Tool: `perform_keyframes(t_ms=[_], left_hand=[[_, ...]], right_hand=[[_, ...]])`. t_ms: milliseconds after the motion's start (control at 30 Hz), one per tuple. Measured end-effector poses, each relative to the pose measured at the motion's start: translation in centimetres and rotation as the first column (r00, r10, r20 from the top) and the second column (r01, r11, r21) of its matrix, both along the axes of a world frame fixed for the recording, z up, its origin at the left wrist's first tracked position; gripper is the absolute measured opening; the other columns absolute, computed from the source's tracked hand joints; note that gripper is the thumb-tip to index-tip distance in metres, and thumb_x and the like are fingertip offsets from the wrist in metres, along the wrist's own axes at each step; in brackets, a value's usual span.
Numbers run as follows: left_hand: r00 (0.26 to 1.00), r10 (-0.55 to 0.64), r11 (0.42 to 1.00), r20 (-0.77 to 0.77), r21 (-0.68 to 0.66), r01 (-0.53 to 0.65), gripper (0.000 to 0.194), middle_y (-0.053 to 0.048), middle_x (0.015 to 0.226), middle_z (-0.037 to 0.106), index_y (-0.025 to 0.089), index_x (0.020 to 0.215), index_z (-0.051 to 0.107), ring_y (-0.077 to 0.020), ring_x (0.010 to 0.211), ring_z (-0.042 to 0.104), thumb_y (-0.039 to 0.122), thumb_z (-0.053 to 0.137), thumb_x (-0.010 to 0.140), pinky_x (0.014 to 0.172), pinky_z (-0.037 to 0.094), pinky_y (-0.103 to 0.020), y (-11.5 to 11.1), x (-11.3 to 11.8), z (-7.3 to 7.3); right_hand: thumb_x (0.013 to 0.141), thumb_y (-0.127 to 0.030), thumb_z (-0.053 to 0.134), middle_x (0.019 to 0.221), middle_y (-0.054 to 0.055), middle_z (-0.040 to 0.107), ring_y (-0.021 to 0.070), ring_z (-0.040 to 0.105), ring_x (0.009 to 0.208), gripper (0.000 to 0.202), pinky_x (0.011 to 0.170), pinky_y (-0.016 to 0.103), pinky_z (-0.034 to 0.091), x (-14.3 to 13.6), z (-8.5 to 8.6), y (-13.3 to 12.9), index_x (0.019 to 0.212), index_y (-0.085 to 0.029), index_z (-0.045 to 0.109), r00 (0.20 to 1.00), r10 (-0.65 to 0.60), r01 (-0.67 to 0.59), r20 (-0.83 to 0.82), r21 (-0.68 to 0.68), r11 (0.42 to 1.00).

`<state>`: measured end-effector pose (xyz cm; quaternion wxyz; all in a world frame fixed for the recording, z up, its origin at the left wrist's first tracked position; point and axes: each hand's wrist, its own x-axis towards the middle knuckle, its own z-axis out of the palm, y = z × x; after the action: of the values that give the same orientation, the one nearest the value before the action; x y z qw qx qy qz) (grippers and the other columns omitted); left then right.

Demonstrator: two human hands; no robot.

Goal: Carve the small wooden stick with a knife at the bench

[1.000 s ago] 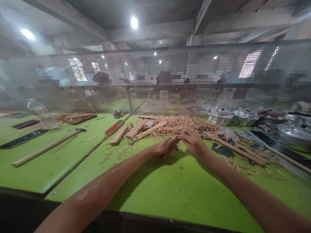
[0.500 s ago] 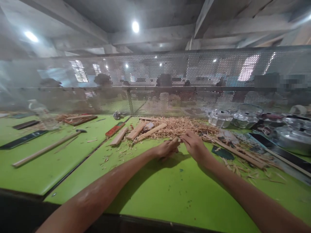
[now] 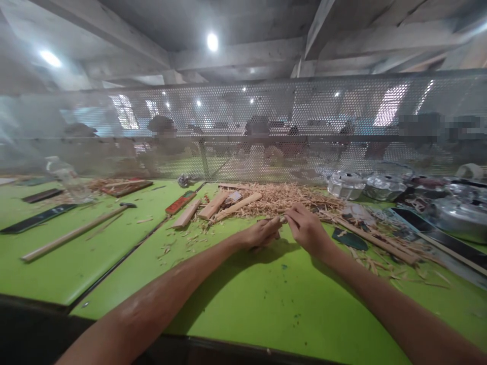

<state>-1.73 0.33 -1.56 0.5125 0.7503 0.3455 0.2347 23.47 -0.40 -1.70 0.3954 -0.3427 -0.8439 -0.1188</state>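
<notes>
Over the middle of the green table (image 3: pixel 258 304), my left hand (image 3: pixel 264 233) is closed, its fingers curled around something mostly hidden. Fingertips of my right hand (image 3: pixel 305 228) pinch together right beside it, touching a small pale piece (image 3: pixel 283 219) between the two hands. What that piece is, I cannot make out. Just beyond both hands spreads a heap of wood shavings (image 3: pixel 285 197). Pale wooden blocks (image 3: pixel 213 205) lie to the left of the heap, with a flat wooden strip (image 3: pixel 239 207) at its edge.
A hammer (image 3: pixel 76 233) lies at left, near a clear bottle (image 3: pixel 66 177) and a dark flat bar (image 3: pixel 36 219). A red block (image 3: pixel 180 202) sits by the table seam. Shiny metal containers (image 3: pixel 346 185) stand at right. A perforated screen (image 3: pixel 243 152) rises behind, with people beyond it.
My right hand has shifted very slightly to the right. Both hands stay together over the same spot, and the things on the table lie as before.
</notes>
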Motion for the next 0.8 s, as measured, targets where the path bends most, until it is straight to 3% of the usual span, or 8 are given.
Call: perform_keyframes(t_ms=[133,267,500,700,800], left_hand=[[1.0,-0.024,0.996,-0.016,-0.086,0.023,0.07,0.002,0.066,0.041,0.027,0.085,0.055,-0.0148,0.058,0.033,0.073,0.034,0.134,0.052,0.037,-0.032,-0.1,0.2,0.4],[0.997,-0.075,0.994,0.034,-0.075,0.078,0.07,0.006,0.067,0.038,0.028,0.084,0.051,-0.0133,0.055,0.029,0.075,0.038,0.134,0.048,0.035,-0.03,0.4,0.2,0.0],[0.988,-0.1,0.99,0.119,-0.082,0.111,0.083,0.008,0.063,0.033,0.03,0.081,0.047,-0.0126,0.053,0.03,0.105,0.055,0.118,0.043,0.037,-0.027,1.0,0.0,-0.9],[0.992,-0.09,0.995,0.087,-0.044,0.094,0.075,0.007,0.063,0.038,0.03,0.08,0.049,-0.0123,0.051,0.03,0.083,0.042,0.131,0.044,0.037,-0.027,1.1,0.1,-0.9],[0.989,-0.117,0.991,0.089,-0.051,0.122,0.073,0.008,0.064,0.036,0.03,0.081,0.048,-0.0118,0.051,0.029,0.082,0.044,0.132,0.045,0.04,-0.027,1.2,0.1,-0.9]], right_hand=[[0.128,-0.018,0.058,0.1,0.011,0.073,0.0281,0.071,0.09,0.034,0.083,0.041,0.065,0.2,-0.1,0.4,0.106,-0.027,0.082,0.999,0.035,-0.035,-0.016,0.019,0.999],[0.129,-0.019,0.058,0.098,0.009,0.07,0.0256,0.069,0.086,0.035,0.08,0.04,0.063,0.0,0.2,0.1,0.101,-0.026,0.077,0.998,0.056,-0.053,-0.023,0.12,0.991],[0.127,-0.017,0.062,0.097,0.009,0.073,0.0274,0.07,0.085,0.03,0.082,0.042,0.067,0.1,0.4,0.2,0.106,-0.028,0.08,0.998,0.053,-0.048,-0.037,0.125,0.991],[0.126,-0.015,0.06,0.096,0.01,0.072,0.0273,0.07,0.086,0.035,0.08,0.042,0.065,0.2,0.0,0.6,0.098,-0.027,0.076,0.998,0.051,-0.048,-0.024,0.126,0.991],[0.127,-0.017,0.059,0.097,0.009,0.072,0.0261,0.07,0.086,0.035,0.083,0.042,0.064,0.2,0.2,0.4,0.099,-0.026,0.076,0.999,0.036,-0.035,-0.004,0.121,0.992]])
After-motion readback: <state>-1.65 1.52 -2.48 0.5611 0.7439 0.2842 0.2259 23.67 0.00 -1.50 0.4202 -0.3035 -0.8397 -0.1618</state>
